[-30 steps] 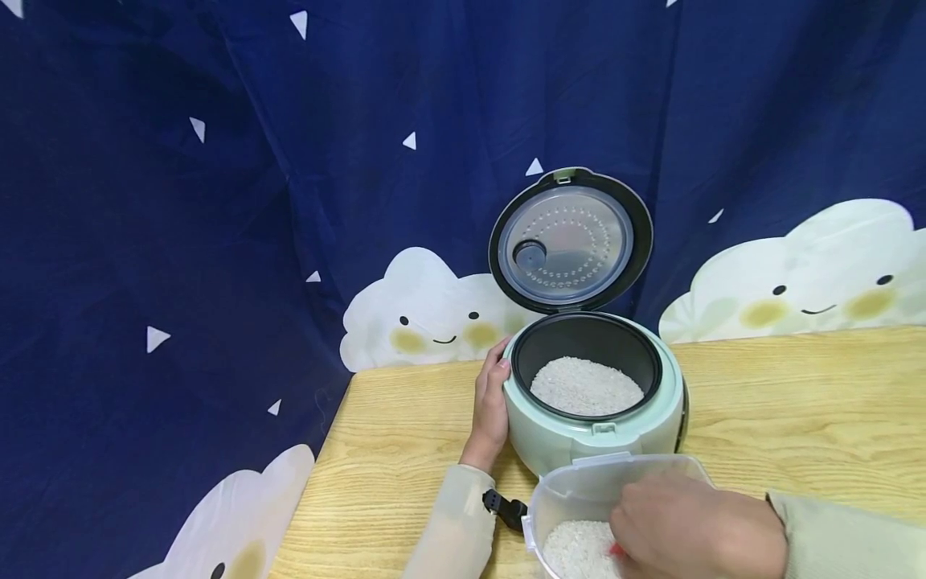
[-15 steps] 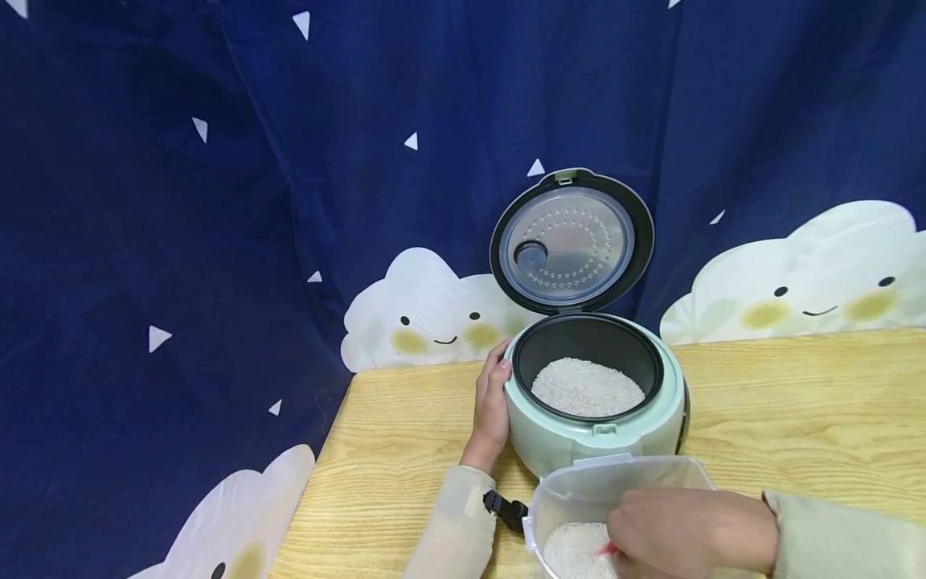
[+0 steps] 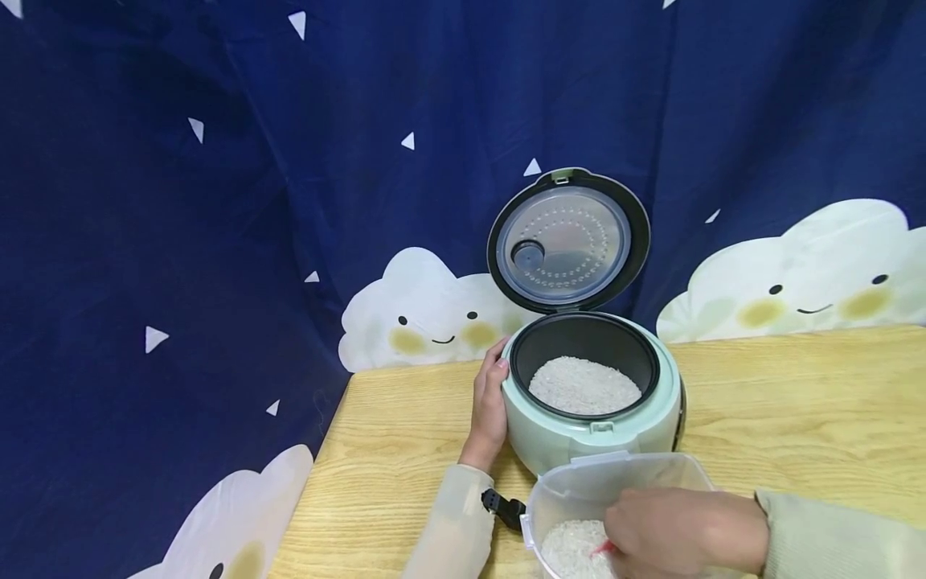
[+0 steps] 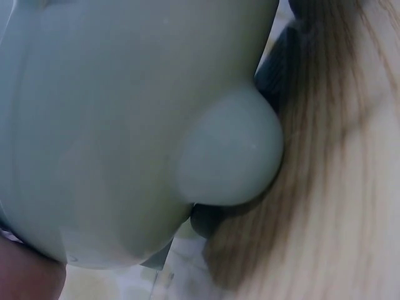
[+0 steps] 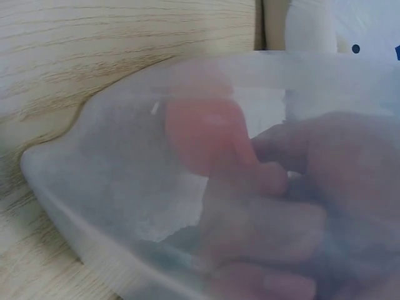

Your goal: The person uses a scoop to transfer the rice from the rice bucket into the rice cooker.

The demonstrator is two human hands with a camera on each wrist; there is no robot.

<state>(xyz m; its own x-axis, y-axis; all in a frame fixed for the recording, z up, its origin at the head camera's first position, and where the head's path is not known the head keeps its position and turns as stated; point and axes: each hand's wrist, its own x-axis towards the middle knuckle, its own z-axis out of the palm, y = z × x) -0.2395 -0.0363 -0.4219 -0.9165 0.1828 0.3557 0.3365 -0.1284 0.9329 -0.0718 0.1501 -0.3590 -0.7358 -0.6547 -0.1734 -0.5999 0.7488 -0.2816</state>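
A mint-green rice cooker [image 3: 557, 446] stands on the wooden table with its lid [image 3: 600, 233] raised. White rice [image 3: 584, 386] lies in its dark inner pot. My left hand [image 3: 489, 410] rests against the cooker's left side, its fingers lying along the wall. In front of the cooker is a clear plastic container [image 3: 579, 482] with more rice [image 3: 575, 547] in it. Inside this container my right hand [image 3: 673, 527] grips a red scoop [image 5: 206, 134], seen through the cloudy wall in the right wrist view. In the head view my hand covers most of the scoop.
The table's wood top [image 3: 405, 434] ends at the left and back along a dark blue curtain [image 3: 181, 241] with clouds and triangles. A black strap [image 3: 504, 508] sits at my left wrist, close to the container's left rim.
Within the container, my right hand and the red scoop have shifted slightly left, and a little more red shows. My left hand and the cooker have stayed put.
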